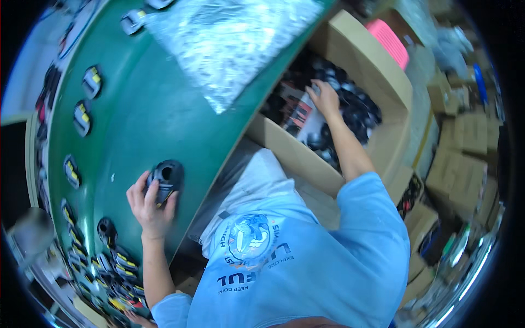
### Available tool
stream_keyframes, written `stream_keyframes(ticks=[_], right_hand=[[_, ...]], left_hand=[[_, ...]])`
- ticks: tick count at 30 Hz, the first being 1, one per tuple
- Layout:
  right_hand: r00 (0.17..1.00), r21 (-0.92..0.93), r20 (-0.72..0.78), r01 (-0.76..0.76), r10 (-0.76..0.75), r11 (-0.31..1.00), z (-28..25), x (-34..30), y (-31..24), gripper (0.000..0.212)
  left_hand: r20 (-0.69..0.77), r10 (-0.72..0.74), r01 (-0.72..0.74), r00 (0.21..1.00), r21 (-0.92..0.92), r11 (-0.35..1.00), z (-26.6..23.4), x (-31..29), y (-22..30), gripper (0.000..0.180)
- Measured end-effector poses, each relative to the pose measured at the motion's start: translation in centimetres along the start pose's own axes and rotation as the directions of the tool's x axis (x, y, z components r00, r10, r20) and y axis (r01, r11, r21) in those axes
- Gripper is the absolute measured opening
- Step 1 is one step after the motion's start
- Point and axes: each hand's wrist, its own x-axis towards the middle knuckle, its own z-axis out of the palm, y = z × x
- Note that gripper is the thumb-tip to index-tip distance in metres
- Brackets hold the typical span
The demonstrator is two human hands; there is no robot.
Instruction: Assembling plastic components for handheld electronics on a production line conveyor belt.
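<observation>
On the green table, my left hand grips a black plastic housing with a round hole in its top. Its fingers curl over the near left side of the part. My right hand is inside a large cardboard box at the right. Its thumb and fingers are a little apart, above a pile of dark, glossy, rounded parts. I see nothing held between them. A flat piece with a red-and-white print lies in the box beside that hand.
A clear plastic bag covers the table's far part. Grey-black pieces with yellow marks line the left edge and heap at lower left. Another person's hand is near that heap. Cartons and a pink basket stand right.
</observation>
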Motion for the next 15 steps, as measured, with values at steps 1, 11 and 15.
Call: stream_keyframes(ticks=[1,11,15], right_hand=[[0.983,-0.153,0.149,0.132,-0.109,0.979,1.3,0.3,-0.7,0.051],[0.995,-0.184,-0.060,0.063,-0.075,0.981,3.8,0.7,15.7,0.040],[0.747,0.092,-0.651,0.251,-0.133,0.964,-5.1,4.8,12.8,0.028]], left_hand=[[0.023,-0.029,0.028,0.999,0.058,0.998,-1.1,-0.4,0.6,0.062],[-0.110,0.036,-0.044,0.993,-0.070,0.997,2.8,1.3,3.6,0.047],[-0.173,0.041,-0.059,0.984,-0.096,0.994,3.7,2.1,3.3,0.045]])
